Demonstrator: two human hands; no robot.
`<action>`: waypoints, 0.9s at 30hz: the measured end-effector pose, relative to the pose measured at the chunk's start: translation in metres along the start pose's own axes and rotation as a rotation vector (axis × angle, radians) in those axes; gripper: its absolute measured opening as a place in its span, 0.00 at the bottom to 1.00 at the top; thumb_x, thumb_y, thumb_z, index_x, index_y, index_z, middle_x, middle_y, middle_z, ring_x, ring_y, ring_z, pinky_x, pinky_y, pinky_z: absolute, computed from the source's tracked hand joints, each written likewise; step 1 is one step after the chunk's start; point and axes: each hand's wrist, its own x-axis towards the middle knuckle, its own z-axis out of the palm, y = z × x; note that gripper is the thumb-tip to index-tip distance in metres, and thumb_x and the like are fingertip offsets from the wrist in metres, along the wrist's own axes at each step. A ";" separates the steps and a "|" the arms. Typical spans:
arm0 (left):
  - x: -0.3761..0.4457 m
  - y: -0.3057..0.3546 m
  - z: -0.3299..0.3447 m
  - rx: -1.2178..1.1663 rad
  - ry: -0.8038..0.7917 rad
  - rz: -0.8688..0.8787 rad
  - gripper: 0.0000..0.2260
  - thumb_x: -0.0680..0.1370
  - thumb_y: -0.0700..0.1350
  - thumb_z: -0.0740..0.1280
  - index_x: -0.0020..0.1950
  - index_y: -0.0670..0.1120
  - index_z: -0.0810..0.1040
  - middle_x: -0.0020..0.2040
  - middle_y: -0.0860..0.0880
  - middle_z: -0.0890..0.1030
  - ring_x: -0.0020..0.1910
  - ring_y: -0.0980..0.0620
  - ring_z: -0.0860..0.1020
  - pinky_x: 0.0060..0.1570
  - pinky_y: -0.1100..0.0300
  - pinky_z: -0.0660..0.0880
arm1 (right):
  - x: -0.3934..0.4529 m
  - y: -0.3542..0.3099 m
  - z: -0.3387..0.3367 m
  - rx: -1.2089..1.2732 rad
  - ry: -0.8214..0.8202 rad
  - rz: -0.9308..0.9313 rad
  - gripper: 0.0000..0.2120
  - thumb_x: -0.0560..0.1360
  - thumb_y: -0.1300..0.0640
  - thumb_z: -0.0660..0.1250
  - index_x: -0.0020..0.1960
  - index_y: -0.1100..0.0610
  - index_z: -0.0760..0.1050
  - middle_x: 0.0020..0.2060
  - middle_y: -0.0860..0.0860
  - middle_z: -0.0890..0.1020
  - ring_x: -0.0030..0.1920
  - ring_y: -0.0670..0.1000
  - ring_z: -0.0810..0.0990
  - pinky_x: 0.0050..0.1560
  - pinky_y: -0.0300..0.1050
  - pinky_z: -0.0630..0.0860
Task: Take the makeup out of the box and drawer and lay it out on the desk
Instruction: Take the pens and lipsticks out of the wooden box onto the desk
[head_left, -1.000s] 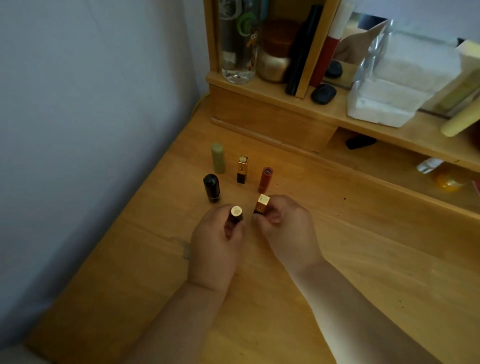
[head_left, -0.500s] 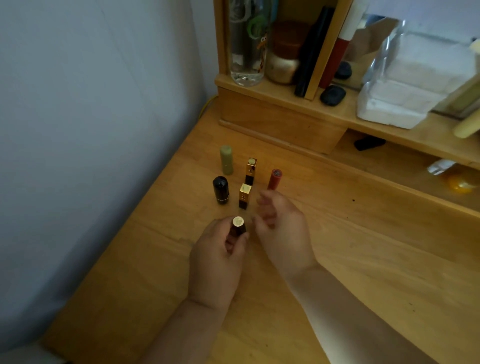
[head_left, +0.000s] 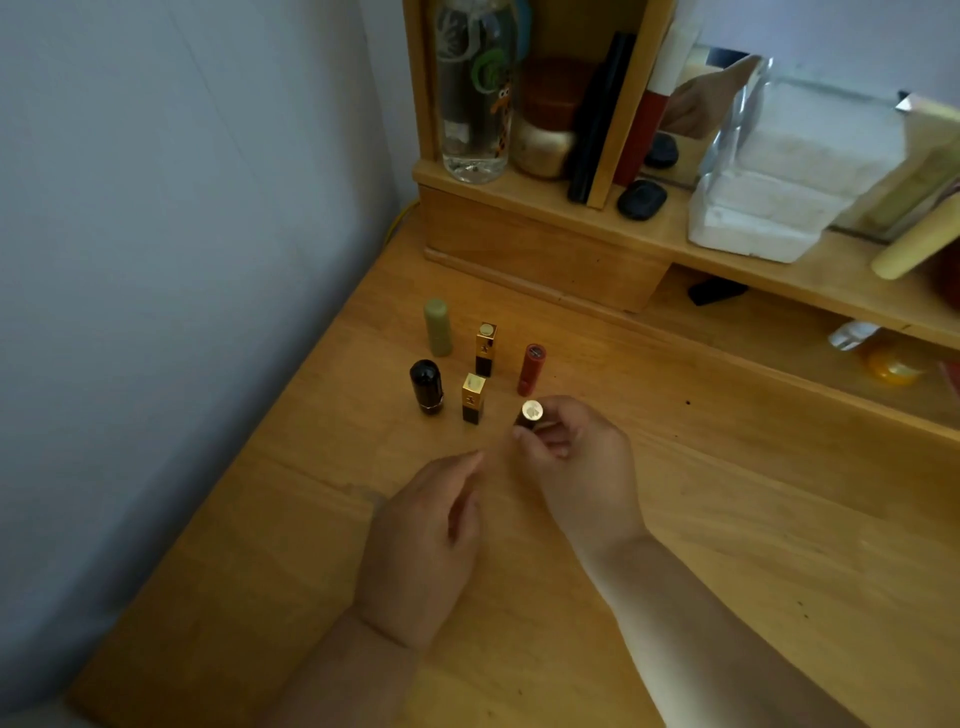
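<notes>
Five lipsticks stand upright on the wooden desk (head_left: 727, 519): a pale green tube (head_left: 438, 328), a gold-and-black square one (head_left: 485, 349), a red tube (head_left: 531, 369), a black round one (head_left: 426, 387) and a second gold-and-black square one (head_left: 473, 398). My right hand (head_left: 576, 467) pinches a dark round lipstick with a gold top (head_left: 530, 415), held upright just in front of the red tube. My left hand (head_left: 426, 545) rests on the desk below the group, fingers relaxed and empty.
A wooden shelf unit (head_left: 545, 249) stands at the back with a clear bottle (head_left: 475, 88), a gold jar (head_left: 543, 145), dark flat items and a white block (head_left: 769, 197). The wall runs along the desk's left edge. An orange object (head_left: 891, 366) lies under the shelf.
The dark gold-topped lipstick passed from my left hand to my right, which carried it right toward the red tube. My left hand opened and drew back. Earlier my right hand set down the square lipstick.
</notes>
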 end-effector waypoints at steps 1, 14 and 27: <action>-0.001 -0.001 -0.002 0.031 -0.004 -0.005 0.16 0.74 0.39 0.68 0.61 0.48 0.77 0.56 0.53 0.80 0.51 0.65 0.75 0.50 0.78 0.69 | 0.005 0.000 0.001 -0.036 -0.001 -0.003 0.10 0.71 0.59 0.72 0.51 0.49 0.80 0.40 0.42 0.81 0.40 0.38 0.78 0.39 0.27 0.73; -0.008 -0.001 -0.009 0.058 -0.102 -0.035 0.15 0.74 0.41 0.68 0.59 0.52 0.78 0.59 0.58 0.78 0.49 0.62 0.75 0.53 0.61 0.76 | -0.002 0.005 -0.005 -0.221 -0.037 0.025 0.17 0.73 0.61 0.69 0.61 0.52 0.76 0.47 0.47 0.79 0.42 0.40 0.77 0.45 0.30 0.75; -0.008 0.108 0.041 -0.070 -0.290 0.146 0.15 0.75 0.40 0.68 0.60 0.51 0.78 0.44 0.63 0.73 0.45 0.69 0.72 0.40 0.81 0.66 | -0.085 0.032 -0.228 -0.172 0.218 0.157 0.11 0.75 0.55 0.66 0.41 0.38 0.75 0.37 0.38 0.81 0.42 0.34 0.78 0.39 0.24 0.70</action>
